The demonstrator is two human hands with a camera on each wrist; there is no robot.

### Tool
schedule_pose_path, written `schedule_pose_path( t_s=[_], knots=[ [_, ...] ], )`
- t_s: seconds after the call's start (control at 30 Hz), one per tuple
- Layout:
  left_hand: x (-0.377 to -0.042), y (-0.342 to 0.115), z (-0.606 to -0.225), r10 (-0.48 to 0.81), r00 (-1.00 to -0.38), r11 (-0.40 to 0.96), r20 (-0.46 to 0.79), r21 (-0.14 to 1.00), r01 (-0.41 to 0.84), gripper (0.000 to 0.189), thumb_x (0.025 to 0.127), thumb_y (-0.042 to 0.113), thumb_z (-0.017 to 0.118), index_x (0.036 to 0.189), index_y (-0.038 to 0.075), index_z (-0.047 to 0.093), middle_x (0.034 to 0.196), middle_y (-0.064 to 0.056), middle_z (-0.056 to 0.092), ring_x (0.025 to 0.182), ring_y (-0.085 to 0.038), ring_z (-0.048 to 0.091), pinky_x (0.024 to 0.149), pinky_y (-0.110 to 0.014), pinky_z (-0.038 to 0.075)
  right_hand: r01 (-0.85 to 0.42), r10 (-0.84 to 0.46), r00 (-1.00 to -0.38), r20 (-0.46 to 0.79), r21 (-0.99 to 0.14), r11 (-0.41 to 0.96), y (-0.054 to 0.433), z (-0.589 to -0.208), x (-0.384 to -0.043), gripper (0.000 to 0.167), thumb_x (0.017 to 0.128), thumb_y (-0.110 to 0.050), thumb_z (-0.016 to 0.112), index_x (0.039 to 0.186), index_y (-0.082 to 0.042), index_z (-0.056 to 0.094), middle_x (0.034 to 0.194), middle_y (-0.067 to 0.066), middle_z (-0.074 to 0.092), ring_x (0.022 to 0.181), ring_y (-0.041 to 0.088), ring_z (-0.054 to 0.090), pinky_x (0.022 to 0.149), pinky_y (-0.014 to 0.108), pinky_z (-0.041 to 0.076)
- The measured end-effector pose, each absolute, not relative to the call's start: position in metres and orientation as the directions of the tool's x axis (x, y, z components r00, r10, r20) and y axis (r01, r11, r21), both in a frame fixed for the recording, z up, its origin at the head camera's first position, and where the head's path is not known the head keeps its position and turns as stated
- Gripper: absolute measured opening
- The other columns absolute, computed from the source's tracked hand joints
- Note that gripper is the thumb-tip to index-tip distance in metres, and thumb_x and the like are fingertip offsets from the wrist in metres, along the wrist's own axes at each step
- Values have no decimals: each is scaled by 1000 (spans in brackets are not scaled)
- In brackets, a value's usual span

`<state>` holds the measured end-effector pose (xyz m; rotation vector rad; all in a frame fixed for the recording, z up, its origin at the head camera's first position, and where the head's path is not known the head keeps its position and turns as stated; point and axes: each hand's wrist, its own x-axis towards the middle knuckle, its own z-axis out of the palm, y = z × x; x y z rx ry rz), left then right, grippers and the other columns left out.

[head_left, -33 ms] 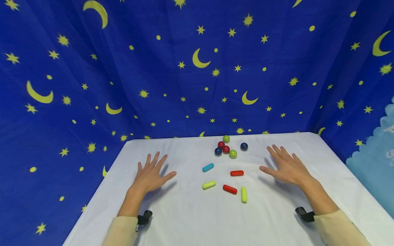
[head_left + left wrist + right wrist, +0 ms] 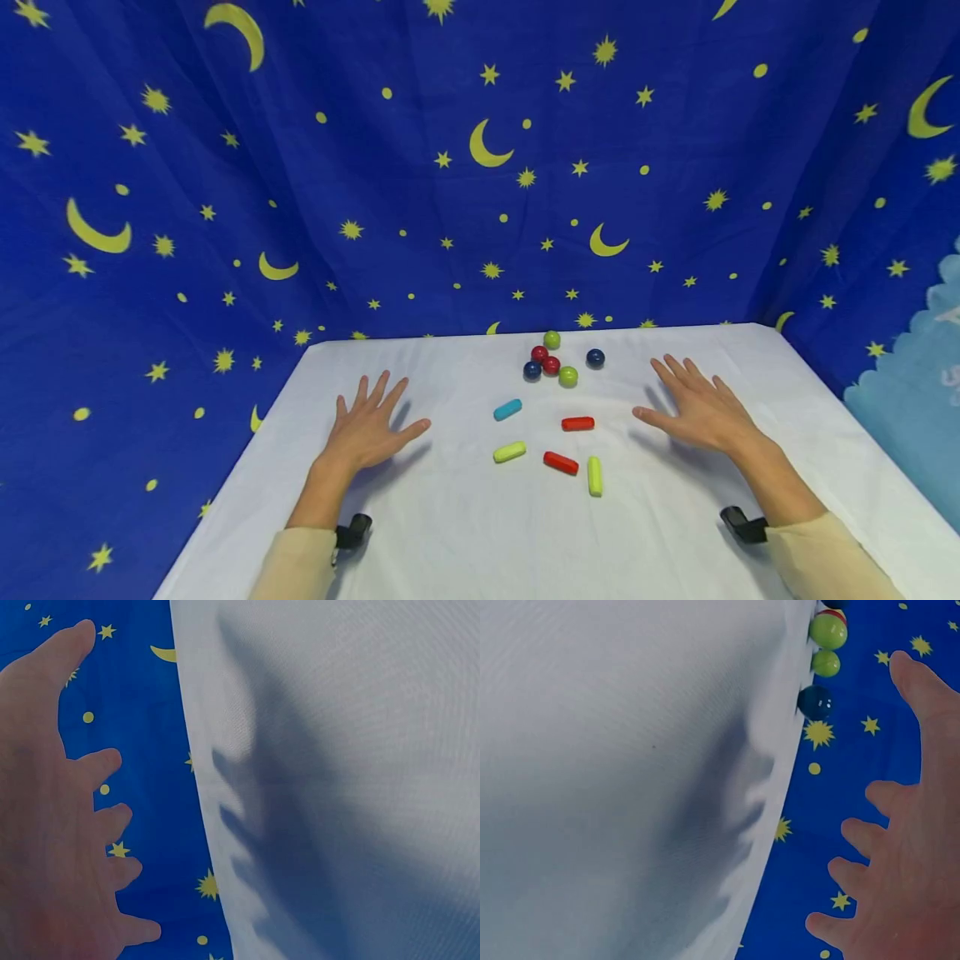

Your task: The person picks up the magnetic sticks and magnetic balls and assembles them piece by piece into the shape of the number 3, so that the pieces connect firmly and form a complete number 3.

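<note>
In the head view my left hand [image 2: 366,429] is held above the left part of the table, fingers spread, holding nothing. My right hand [image 2: 701,408] is raised likewise over the right part, also holding nothing. Between them lie short sticks: a blue stick [image 2: 507,409], a red stick [image 2: 577,423], a second red stick [image 2: 561,463], a yellow-green stick [image 2: 510,452] and another yellow-green stick [image 2: 595,476]. Behind these is a loose group of shiny balls: two green balls [image 2: 568,377], two red balls [image 2: 551,365] and two dark blue balls [image 2: 595,358].
A white cloth covers the table [image 2: 450,533]. Behind and to the left hangs a blue curtain [image 2: 420,192] with yellow moons and stars. Light blue fabric [image 2: 911,400] shows at the right edge. Each wrist carries a black camera mount [image 2: 742,525].
</note>
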<state>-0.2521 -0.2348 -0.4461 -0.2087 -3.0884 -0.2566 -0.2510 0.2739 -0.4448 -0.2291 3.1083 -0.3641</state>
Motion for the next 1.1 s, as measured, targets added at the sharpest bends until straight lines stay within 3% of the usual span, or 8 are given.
schedule_pose_path(
  t_s=[0.5,0.67,0.8,1.1],
  knots=[
    [-252,-232,-446,141,-988,974,62,169,150,95,73,88,32,150,31,22,160,-6,12,146,-41,4,106,-73,3,-133,-130,-991,27,-215,968,274,-450,-254,100,78,-80,41,152,-18,13,158,18,13,143,45,10,108,70,4],
    [-254,-226,-448,148,-988,968,52,196,156,95,73,87,33,150,32,22,160,-5,11,147,-39,4,106,-72,5,-176,-167,-984,59,-217,960,271,-448,-255,95,80,-76,46,152,-20,19,157,18,18,142,45,16,106,69,15],
    [-255,-219,-448,183,-980,943,75,268,197,87,77,81,41,149,35,23,160,-3,14,147,-37,9,108,-69,15,-206,-193,-978,79,-223,953,267,-448,-256,85,83,-66,53,150,-20,26,155,18,23,140,45,23,101,70,27],
    [-256,-202,-452,224,-966,847,126,465,257,58,88,51,58,139,28,45,148,-1,41,138,-26,37,110,-51,31,-251,-223,-967,124,-309,917,256,-454,-260,61,87,-48,61,136,-14,49,137,15,51,126,38,47,94,63,40]
  ],
)
